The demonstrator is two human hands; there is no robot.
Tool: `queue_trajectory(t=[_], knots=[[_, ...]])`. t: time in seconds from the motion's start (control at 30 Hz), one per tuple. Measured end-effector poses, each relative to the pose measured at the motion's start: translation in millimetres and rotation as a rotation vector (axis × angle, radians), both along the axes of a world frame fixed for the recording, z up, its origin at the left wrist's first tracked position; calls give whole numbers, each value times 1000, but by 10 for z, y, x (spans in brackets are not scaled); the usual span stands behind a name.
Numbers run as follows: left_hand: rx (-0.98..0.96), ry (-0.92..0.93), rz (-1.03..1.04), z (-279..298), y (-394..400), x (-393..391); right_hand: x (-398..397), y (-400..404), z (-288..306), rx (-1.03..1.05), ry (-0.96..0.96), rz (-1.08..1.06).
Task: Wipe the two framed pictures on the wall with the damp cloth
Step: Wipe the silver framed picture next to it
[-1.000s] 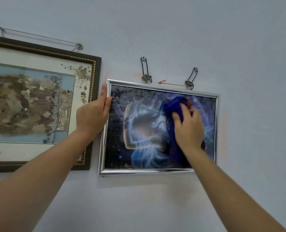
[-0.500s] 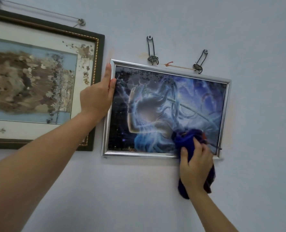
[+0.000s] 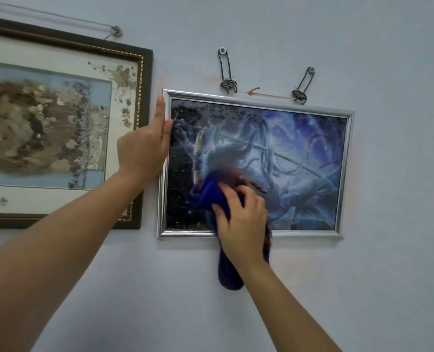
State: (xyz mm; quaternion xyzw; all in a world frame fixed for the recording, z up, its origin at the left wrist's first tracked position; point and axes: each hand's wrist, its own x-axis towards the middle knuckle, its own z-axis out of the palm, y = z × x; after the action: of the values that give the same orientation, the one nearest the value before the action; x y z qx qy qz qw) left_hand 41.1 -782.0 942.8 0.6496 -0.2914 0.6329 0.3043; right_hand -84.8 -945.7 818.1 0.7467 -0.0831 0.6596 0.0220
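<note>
The right hand [image 3: 243,219] presses the bunched blue cloth [image 3: 212,196] against the silver-framed picture's [image 3: 347,174] lower-left glass, while the left hand [image 3: 144,148], fingers extended, braces that frame's left edge.

1. The silver-framed picture [image 3: 299,158] hangs slightly tilted on the wall, showing blue swirling fantasy art.
2. The dark-framed picture [image 3: 58,118] hangs just left of it, with brown leaf art.
3. The dark blue cloth [image 3: 210,196] is pressed on the silver-framed picture's lower glass, its tail hanging below the frame.
</note>
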Motion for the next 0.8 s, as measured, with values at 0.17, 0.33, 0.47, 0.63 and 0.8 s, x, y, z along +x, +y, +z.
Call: queue_trajectory(t=[0.17,0.33,0.47,0.63,0.8], knots=[[-28,-17,-20,-1,-29,35,-204,-256,-392,266,-119,-44],[-47,34,-61,-12,-35,-35,50,250,-456,175,7,-28],[-75,39,-125,3,10,-70,217,697,-273,-66,117,7],[-86,14,-193,21,44,-45,195,684,178,-210,124,0],[-87,6,-174,72,55,-41,173,753,813,-258,112,-59]])
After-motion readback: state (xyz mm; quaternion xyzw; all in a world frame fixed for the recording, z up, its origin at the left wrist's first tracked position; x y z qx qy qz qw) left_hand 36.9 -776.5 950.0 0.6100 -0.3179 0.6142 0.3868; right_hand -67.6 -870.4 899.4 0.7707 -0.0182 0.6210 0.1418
